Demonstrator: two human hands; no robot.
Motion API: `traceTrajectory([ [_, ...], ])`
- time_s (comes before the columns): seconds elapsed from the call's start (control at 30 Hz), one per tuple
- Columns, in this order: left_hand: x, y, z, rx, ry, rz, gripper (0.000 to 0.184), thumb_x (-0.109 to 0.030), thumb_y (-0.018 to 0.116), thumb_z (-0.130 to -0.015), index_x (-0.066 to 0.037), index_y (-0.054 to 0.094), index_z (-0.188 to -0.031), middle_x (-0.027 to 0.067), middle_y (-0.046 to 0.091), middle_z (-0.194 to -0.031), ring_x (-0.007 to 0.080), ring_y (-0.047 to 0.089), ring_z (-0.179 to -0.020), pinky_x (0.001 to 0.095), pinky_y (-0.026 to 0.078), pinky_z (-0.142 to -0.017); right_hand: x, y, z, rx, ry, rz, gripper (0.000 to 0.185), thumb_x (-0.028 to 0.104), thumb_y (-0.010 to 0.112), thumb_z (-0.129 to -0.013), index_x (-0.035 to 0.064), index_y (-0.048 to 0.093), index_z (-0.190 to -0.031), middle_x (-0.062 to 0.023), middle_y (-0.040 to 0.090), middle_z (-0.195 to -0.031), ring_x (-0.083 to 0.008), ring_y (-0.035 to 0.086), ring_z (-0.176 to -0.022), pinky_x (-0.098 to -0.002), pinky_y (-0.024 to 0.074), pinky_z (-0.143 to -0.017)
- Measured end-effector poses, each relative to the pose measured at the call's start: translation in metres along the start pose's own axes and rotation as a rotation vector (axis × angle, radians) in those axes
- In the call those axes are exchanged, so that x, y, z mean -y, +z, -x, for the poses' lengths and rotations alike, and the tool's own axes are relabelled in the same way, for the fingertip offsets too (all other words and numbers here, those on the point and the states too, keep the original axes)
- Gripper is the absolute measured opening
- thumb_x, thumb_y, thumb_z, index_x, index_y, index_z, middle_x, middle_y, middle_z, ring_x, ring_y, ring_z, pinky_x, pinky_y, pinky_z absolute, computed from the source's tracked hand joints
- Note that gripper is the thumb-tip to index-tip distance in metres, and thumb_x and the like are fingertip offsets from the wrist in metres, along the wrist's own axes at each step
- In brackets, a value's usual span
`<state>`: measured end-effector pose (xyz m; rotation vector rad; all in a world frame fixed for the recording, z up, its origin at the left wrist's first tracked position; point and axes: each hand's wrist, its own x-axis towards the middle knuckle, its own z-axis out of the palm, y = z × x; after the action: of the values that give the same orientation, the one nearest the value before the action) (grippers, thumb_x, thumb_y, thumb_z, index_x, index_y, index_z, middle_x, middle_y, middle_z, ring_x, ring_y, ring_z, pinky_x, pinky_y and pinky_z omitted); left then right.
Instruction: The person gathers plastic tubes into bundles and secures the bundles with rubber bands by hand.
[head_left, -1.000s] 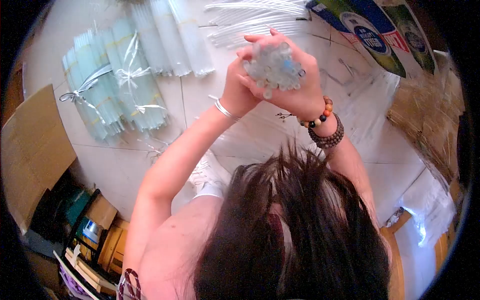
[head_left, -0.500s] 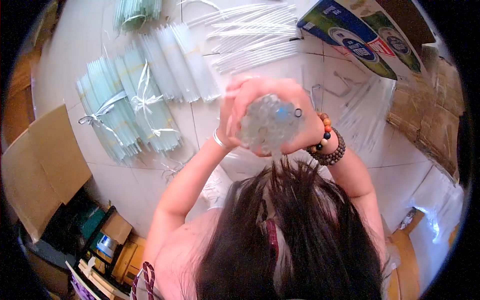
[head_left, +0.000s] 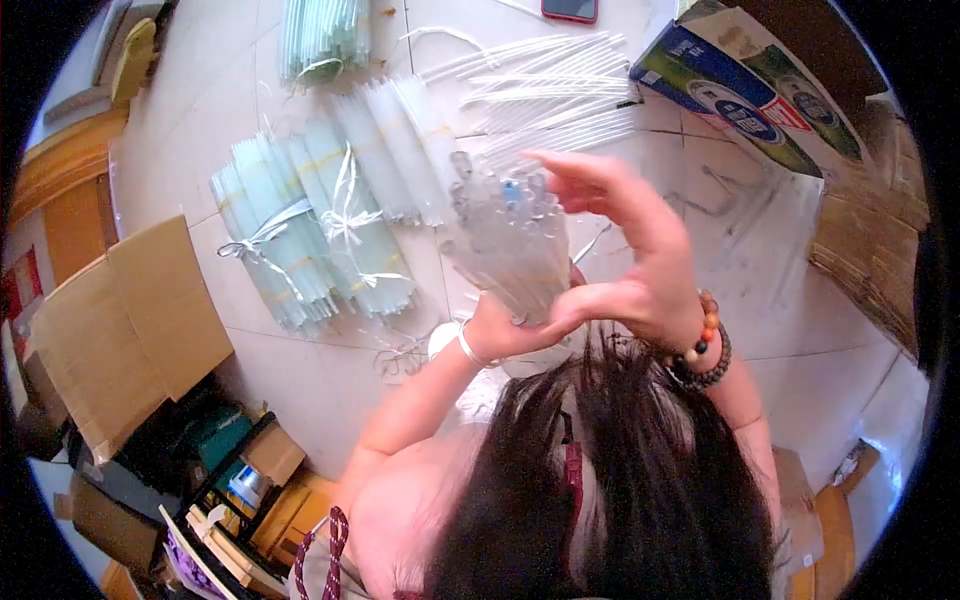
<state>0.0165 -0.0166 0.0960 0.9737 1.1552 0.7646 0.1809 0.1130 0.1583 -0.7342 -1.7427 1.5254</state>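
An upright bundle of clear plastic tubes [head_left: 510, 235] stands in front of me, its open ends facing up and one bluish tip among them. My left hand [head_left: 505, 325], with a bangle at the wrist, is closed round the lower part; its far fingers are hidden behind the tubes. To the right of the bundle, my right hand [head_left: 645, 245] is curved with thumb and fingers spread apart. Its thumb reaches to the bundle's lower side near my left hand; whether it touches cannot be made out. Beaded bracelets [head_left: 705, 345] circle that wrist.
On the tiled floor lie tied bundles of greenish tubes [head_left: 265, 235], banded pale tubes [head_left: 390, 150] and loose white tubes [head_left: 550, 85]. A phone [head_left: 570, 8] lies at the top. A printed carton [head_left: 740, 95] stands at right, a cardboard box [head_left: 130, 330] at left.
My right hand has come off the bundle and opened to the right. My left hand has shifted lower on the tubes, whose sides now show. The view has shifted, too.
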Motion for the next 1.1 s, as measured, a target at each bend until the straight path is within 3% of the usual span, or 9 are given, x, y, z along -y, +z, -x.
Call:
traceTrajectory([
  [0.1, -0.015, -0.005, 0.003, -0.035, 0.142, -0.073, 0.031, -0.018, 0.076, -0.088, -0.008, 0.063, -0.114, 0.0037, 0.063, -0.107, 0.017, 0.058, -0.1, 0.0352, 0.047, -0.093, 0.006, -0.012, 0.022, -0.028, -0.004, -0.027, 0.06, 0.012, 0.086, -0.074, -0.0034, 0.062, -0.126, -0.0144, 0.063, -0.121, -0.0196, 0.065, -0.104, -0.0326, 0.0523, -0.091],
  [0.17, -0.007, -0.021, 0.006, 0.065, 0.188, -0.378, 0.024, -0.022, 0.071, -0.092, -0.009, 0.064, -0.11, 0.004, 0.061, -0.106, 0.0164, 0.056, -0.096, 0.0346, 0.047, -0.091, 0.02, -0.008, 0.024, -0.071, -0.022, 0.01, 0.043, 0.005, 0.083, -0.075, -0.0008, 0.069, -0.116, -0.0133, 0.069, -0.109, -0.0203, 0.067, -0.094, -0.0315, 0.0542, -0.083],
  [0.27, 0.0, -0.026, 0.014, -0.067, -0.039, 0.379, 0.022, -0.017, 0.07, -0.091, -0.007, 0.064, -0.109, 0.0071, 0.064, -0.107, 0.0165, 0.061, -0.097, 0.0315, 0.051, -0.088, 0.029, -0.003, 0.024, -0.077, -0.131, 0.011, 0.041, 0.001, 0.084, -0.073, 0.0044, 0.074, -0.113, -0.0084, 0.072, -0.1, -0.0207, 0.07, -0.086, -0.0303, 0.0556, -0.076],
  [0.37, -0.032, -0.024, 0.022, -0.163, 0.161, 0.393, 0.024, -0.014, 0.072, -0.088, -0.004, 0.063, -0.108, 0.0092, 0.068, -0.103, 0.0176, 0.066, -0.095, 0.0318, 0.055, -0.083, 0.034, -0.002, 0.025, -0.058, -0.168, 0.043, 0.04, 0.001, 0.084, -0.073, 0.0044, 0.075, -0.111, -0.0096, 0.072, -0.102, -0.022, 0.07, -0.087, -0.0306, 0.056, -0.076],
  [0.43, -0.037, -0.032, 0.01, -0.193, 0.498, -0.237, 0.023, -0.012, 0.072, -0.088, -0.003, 0.062, -0.107, 0.0115, 0.07, -0.096, 0.0209, 0.07, -0.086, 0.0332, 0.057, -0.075, 0.038, -0.002, 0.025, -0.042, -0.153, 0.044, 0.039, 0.001, 0.084, -0.073, 0.0041, 0.075, -0.11, -0.0104, 0.072, -0.102, -0.0228, 0.07, -0.089, -0.0311, 0.0564, -0.077],
  [0.47, -0.038, -0.035, 0.011, -0.189, 0.515, -0.31, 0.022, -0.012, 0.072, -0.088, -0.003, 0.062, -0.106, 0.0121, 0.071, -0.096, 0.0217, 0.071, -0.085, 0.0331, 0.058, -0.075, 0.04, -0.002, 0.025, -0.033, -0.145, 0.046, 0.038, 0.002, 0.084, -0.073, 0.004, 0.076, -0.11, -0.0108, 0.072, -0.103, -0.0231, 0.071, -0.09, -0.0313, 0.0566, -0.078],
  [0.7, -0.026, -0.041, 0.01, -0.244, 0.434, -0.148, 0.024, -0.011, 0.072, -0.085, -0.004, 0.061, -0.105, 0.0133, 0.071, -0.09, 0.0247, 0.072, -0.081, 0.0328, 0.057, -0.071, 0.038, -0.001, 0.03, 0.017, -0.284, 0.174, 0.026, 0.012, 0.075, -0.087, -0.005, 0.072, -0.107, -0.0191, 0.071, -0.104, -0.0285, 0.07, -0.092, -0.0345, 0.0565, -0.078],
  [0.9, -0.035, -0.047, 0.0, -0.247, 0.609, -0.41, 0.024, -0.012, 0.073, -0.083, -0.004, 0.061, -0.102, 0.0128, 0.071, -0.086, 0.0252, 0.072, -0.078, 0.0337, 0.057, -0.071, 0.04, -0.004, 0.03, 0.013, -0.308, 0.253, 0.023, 0.009, 0.072, -0.088, -0.0044, 0.072, -0.107, -0.0191, 0.071, -0.104, -0.0291, 0.072, -0.091, -0.0357, 0.0579, -0.078],
  [1.1, -0.03, -0.038, 0.003, -0.285, 0.542, -0.232, 0.025, -0.011, 0.073, -0.081, -0.004, 0.061, -0.102, 0.0122, 0.071, -0.085, 0.0251, 0.072, -0.078, 0.0327, 0.057, -0.07, 0.042, 0.003, 0.032, -0.02, -0.343, 0.311, 0.024, 0.005, 0.072, -0.085, -0.0018, 0.072, -0.108, -0.0164, 0.071, -0.105, -0.0267, 0.071, -0.09, -0.0346, 0.058, -0.076],
])
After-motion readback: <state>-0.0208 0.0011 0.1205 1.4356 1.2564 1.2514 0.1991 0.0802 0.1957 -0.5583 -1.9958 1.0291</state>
